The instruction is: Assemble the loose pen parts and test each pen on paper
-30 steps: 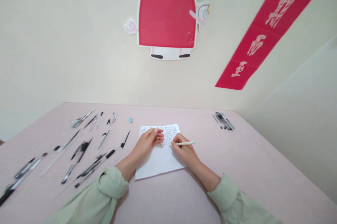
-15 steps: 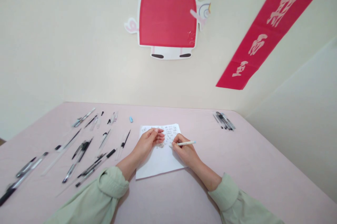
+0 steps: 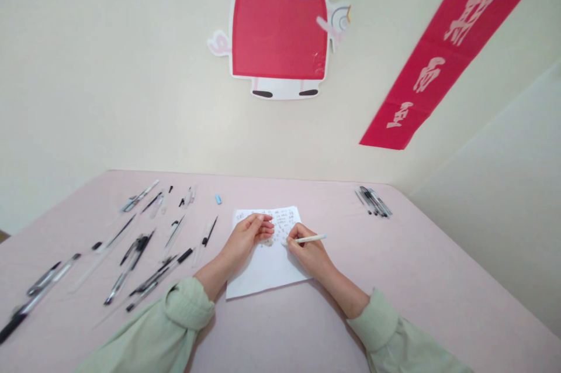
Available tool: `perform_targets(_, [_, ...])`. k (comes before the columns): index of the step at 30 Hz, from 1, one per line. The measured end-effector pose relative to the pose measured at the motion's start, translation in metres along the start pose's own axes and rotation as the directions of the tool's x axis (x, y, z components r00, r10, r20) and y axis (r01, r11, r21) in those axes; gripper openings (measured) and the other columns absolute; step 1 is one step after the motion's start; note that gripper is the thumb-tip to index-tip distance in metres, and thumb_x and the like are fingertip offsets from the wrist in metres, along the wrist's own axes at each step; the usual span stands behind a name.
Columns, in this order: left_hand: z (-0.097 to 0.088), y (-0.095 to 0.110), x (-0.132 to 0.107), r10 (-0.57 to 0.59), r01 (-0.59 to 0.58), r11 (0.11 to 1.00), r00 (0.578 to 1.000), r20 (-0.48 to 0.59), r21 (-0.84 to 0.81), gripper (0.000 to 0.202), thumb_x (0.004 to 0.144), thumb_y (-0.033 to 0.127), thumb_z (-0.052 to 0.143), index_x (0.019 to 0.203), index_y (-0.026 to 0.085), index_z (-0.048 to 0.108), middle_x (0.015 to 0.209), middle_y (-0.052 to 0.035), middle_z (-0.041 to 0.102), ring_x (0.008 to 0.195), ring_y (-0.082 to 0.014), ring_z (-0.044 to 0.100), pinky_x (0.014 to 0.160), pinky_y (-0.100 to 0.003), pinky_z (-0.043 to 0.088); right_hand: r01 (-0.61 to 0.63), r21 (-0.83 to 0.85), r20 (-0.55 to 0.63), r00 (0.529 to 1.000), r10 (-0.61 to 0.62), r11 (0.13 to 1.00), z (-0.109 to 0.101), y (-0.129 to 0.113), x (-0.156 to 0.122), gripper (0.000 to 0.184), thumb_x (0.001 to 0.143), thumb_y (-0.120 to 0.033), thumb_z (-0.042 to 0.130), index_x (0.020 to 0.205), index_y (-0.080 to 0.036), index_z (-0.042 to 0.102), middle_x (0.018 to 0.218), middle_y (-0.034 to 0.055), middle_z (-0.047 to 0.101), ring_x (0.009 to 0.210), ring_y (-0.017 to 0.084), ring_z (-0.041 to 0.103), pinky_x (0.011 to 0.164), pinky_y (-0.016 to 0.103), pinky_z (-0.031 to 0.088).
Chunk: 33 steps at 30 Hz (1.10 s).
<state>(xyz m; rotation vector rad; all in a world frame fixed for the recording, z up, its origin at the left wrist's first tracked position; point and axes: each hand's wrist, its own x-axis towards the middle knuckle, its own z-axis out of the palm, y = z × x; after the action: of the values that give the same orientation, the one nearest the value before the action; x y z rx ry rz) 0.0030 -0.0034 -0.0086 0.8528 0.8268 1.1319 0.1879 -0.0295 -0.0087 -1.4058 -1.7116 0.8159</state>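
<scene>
A white sheet of paper [image 3: 263, 273] lies tilted on the table in front of me, its upper part covered in small handwritten marks. My right hand [image 3: 304, 249] is closed around a white pen [image 3: 312, 238] with a light blue end, its tip side down at the paper near the right edge of the writing. The tip itself is hidden by my fingers. Resting on the left part of the sheet, my left hand [image 3: 248, 238] has its fingers extended and slightly curved, with nothing held.
Several pens, refills and caps [image 3: 138, 253] lie scattered over the left of the pink-covered table [image 3: 438, 291]. A small blue cap [image 3: 218, 199] sits behind the paper. At the back right is a bunch of pens [image 3: 372, 201]. The wall [image 3: 175, 127] rises behind the table.
</scene>
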Motion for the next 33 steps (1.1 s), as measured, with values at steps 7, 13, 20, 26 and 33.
perform_targets(7, [0.0003, 0.0, 0.0007, -0.004, 0.004, 1.0, 1.0, -0.007, 0.01, 0.036, 0.081, 0.047, 0.065, 0.091, 0.012, 0.067, 0.081, -0.0067, 0.068, 0.073, -0.0126, 0.064, 0.071, -0.025, 0.052, -0.003, 0.014, -0.014, 1.0, 0.003, 1.0, 0.0004, 0.0005, -0.0024, 0.011, 0.077, -0.024, 0.051, 0.067, -0.021, 0.047, 0.058, -0.0057, 0.045, 0.055, 0.012, 0.041, 0.054, 0.024, 0.031])
perform_targets(13, [0.0002, -0.0004, 0.0005, 0.0, 0.0, 1.0, 1.0, -0.002, 0.018, 0.035, 0.083, 0.046, 0.062, 0.092, 0.012, 0.067, 0.082, -0.0068, 0.068, 0.074, -0.0128, 0.064, 0.071, -0.024, 0.052, -0.017, 0.004, -0.03, 0.999, 0.017, 1.0, -0.001, 0.001, -0.0003, 0.01, 0.078, -0.024, 0.051, 0.069, -0.021, 0.049, 0.059, -0.0054, 0.047, 0.056, 0.012, 0.042, 0.055, 0.024, 0.032])
perform_targets(20, [0.0005, 0.0001, 0.0002, -0.006, 0.006, 1.0, 1.0, 0.001, 0.018, 0.035, 0.084, 0.045, 0.062, 0.093, 0.012, 0.067, 0.082, -0.0069, 0.068, 0.074, -0.0127, 0.064, 0.072, -0.024, 0.052, -0.001, -0.007, -0.015, 1.0, 0.001, 1.0, -0.0015, 0.0009, -0.0002, 0.011, 0.078, -0.024, 0.051, 0.068, -0.021, 0.048, 0.059, -0.0056, 0.046, 0.056, 0.012, 0.042, 0.055, 0.024, 0.031])
perform_targets(26, [0.0005, 0.0001, -0.0006, -0.002, 0.002, 1.0, 1.0, -0.005, 0.015, 0.034, 0.083, 0.045, 0.063, 0.092, 0.012, 0.067, 0.082, -0.0067, 0.068, 0.074, -0.0127, 0.064, 0.072, -0.025, 0.051, 0.004, -0.007, -0.019, 1.0, -0.004, 1.0, -0.0007, 0.0022, -0.0007, 0.011, 0.077, -0.024, 0.051, 0.067, -0.021, 0.047, 0.058, -0.0058, 0.045, 0.055, 0.012, 0.041, 0.054, 0.024, 0.03])
perform_targets(33, [-0.0002, -0.0007, 0.0007, -0.002, 0.002, 1.0, 1.0, 0.001, 0.019, 0.036, 0.082, 0.046, 0.064, 0.092, 0.012, 0.067, 0.082, -0.007, 0.068, 0.074, -0.0133, 0.064, 0.072, -0.025, 0.052, 0.003, -0.012, -0.014, 1.0, -0.003, 1.0, -0.0014, 0.0028, -0.0004, 0.011, 0.077, -0.023, 0.051, 0.067, -0.021, 0.046, 0.058, -0.0059, 0.045, 0.055, 0.012, 0.04, 0.054, 0.023, 0.03])
